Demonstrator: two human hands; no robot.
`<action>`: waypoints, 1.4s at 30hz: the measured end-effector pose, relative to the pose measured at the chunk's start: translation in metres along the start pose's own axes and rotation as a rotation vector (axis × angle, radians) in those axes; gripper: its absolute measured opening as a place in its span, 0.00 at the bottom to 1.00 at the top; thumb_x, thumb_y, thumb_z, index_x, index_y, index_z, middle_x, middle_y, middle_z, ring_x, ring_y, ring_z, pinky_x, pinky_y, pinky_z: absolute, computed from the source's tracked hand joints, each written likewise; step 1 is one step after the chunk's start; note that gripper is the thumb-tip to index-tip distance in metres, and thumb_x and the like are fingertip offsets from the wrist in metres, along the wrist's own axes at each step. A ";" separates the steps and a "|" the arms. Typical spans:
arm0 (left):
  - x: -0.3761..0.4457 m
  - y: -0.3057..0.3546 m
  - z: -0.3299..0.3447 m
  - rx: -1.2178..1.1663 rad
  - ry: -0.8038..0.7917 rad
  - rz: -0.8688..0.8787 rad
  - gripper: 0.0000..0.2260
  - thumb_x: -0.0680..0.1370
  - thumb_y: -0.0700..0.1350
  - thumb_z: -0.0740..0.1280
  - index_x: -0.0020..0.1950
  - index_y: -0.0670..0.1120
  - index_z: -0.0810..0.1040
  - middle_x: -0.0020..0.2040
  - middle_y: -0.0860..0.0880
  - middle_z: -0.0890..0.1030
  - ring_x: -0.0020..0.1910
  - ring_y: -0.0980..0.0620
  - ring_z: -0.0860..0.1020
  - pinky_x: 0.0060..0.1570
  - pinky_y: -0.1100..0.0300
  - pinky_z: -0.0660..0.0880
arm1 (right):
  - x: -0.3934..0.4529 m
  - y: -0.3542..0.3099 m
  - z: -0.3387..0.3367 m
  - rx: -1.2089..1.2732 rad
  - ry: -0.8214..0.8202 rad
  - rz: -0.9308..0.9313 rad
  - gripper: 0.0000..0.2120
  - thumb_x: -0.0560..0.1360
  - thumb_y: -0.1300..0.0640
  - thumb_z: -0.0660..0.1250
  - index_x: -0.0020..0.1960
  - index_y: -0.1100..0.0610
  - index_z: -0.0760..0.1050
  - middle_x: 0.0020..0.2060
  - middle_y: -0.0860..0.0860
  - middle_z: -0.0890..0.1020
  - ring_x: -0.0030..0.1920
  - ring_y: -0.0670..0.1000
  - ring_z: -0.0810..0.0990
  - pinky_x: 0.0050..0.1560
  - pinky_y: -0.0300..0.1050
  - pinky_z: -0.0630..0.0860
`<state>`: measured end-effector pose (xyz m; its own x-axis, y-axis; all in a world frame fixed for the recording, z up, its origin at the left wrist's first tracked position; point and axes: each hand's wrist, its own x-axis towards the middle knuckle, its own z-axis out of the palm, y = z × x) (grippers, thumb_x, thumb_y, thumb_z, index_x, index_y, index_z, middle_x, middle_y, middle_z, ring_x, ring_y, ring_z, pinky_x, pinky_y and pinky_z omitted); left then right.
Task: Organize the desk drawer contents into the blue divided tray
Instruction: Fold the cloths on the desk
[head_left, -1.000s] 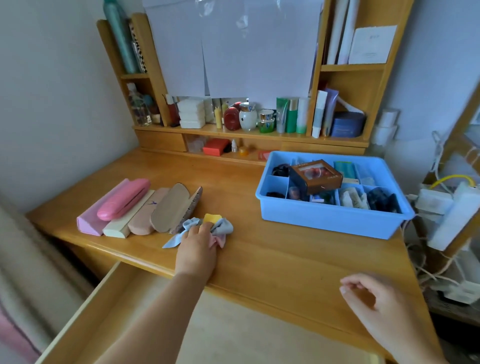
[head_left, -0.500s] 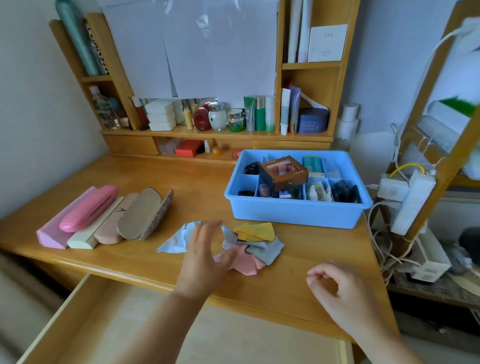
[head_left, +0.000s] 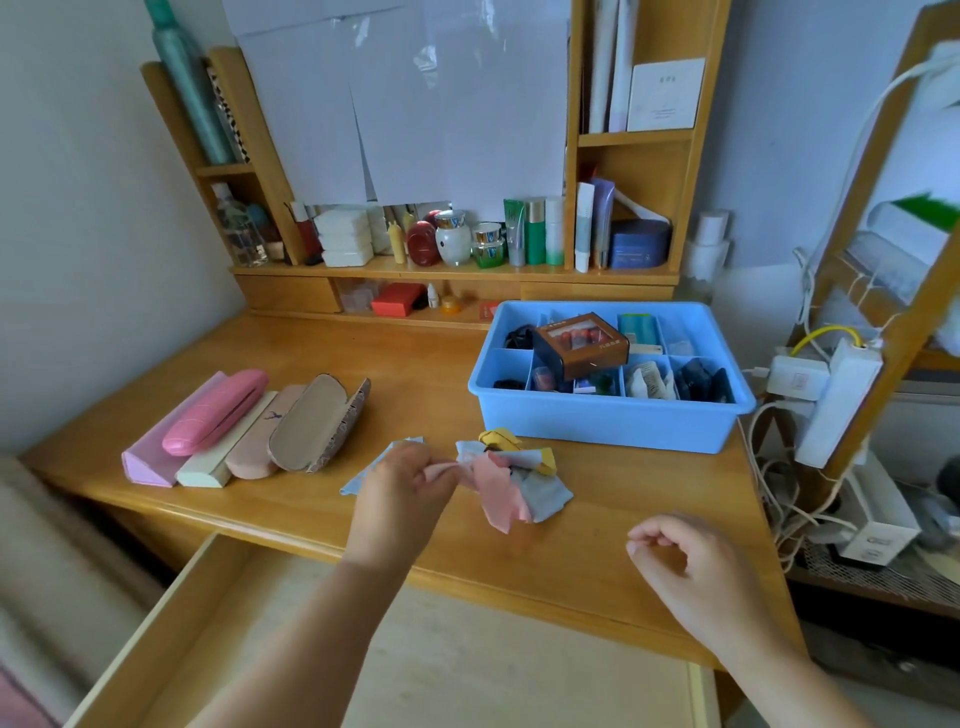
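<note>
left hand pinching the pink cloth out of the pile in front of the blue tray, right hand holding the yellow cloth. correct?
Not quite. The left hand does pinch the pink cloth from the pile in front of the blue tray, but the right hand holds nothing: it hovers loosely curled over the desk edge. The yellow cloth lies in the pile. The head view shows this.

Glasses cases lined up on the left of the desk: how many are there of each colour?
Lilac triangular case: 1
Bright pink case: 1
Cream case: 1
Dusty pink case: 1
Tan open case: 1
Total: 5
</note>
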<state>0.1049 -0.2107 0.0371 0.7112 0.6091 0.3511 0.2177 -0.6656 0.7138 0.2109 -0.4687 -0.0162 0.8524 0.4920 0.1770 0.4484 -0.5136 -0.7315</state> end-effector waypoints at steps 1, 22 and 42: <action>0.005 0.007 -0.003 -0.038 0.006 -0.016 0.09 0.70 0.42 0.73 0.32 0.52 0.78 0.34 0.53 0.77 0.35 0.55 0.74 0.31 0.69 0.67 | 0.000 -0.001 0.000 0.009 0.002 0.013 0.04 0.72 0.53 0.70 0.41 0.43 0.78 0.40 0.40 0.80 0.47 0.39 0.75 0.42 0.34 0.69; 0.033 0.105 -0.032 -0.344 -0.321 -0.223 0.05 0.71 0.49 0.74 0.38 0.51 0.80 0.33 0.48 0.83 0.31 0.52 0.81 0.35 0.58 0.81 | 0.030 -0.132 -0.001 0.397 -0.010 -0.061 0.05 0.73 0.48 0.69 0.49 0.44 0.77 0.42 0.39 0.81 0.41 0.42 0.79 0.38 0.33 0.74; -0.002 0.112 0.005 -0.586 -0.620 0.035 0.15 0.80 0.40 0.60 0.55 0.58 0.81 0.49 0.52 0.84 0.51 0.56 0.81 0.49 0.65 0.76 | 0.036 -0.090 -0.041 0.724 -0.160 0.060 0.17 0.77 0.59 0.64 0.61 0.42 0.74 0.53 0.40 0.81 0.54 0.37 0.78 0.51 0.35 0.74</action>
<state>0.1316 -0.2886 0.1136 0.9856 0.1323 0.1051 -0.0703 -0.2447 0.9670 0.2125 -0.4339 0.0831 0.7957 0.6021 0.0655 0.0655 0.0220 -0.9976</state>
